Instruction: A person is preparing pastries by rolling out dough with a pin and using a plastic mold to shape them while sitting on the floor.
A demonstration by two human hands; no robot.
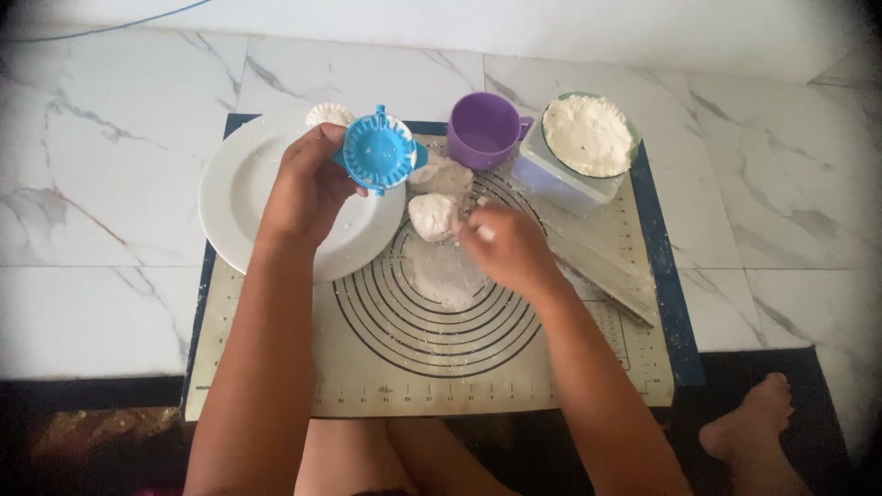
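My left hand (pixel 308 188) holds a blue round dumpling press (pixel 378 152) with a scalloped edge above the white plate (pixel 234 197). My right hand (pixel 505 248) rests on the baking mat (pixel 413 358), fingers pinched at a white lump of dough (pixel 432 216). More dough (pixel 441 174) lies just behind it, and a flat floury disc (pixel 446 276) lies under my right hand. A finished crimped dumpling (pixel 328 114) sits at the plate's far rim.
A purple cup (pixel 482 130) stands behind the dough. A glass bowl of white flour (pixel 588 135) sits on a clear box (pixel 560 179) at the right. A rolling pin (pixel 606 266) lies on the mat's right side. My foot (pixel 749 422) shows bottom right on the marble floor.
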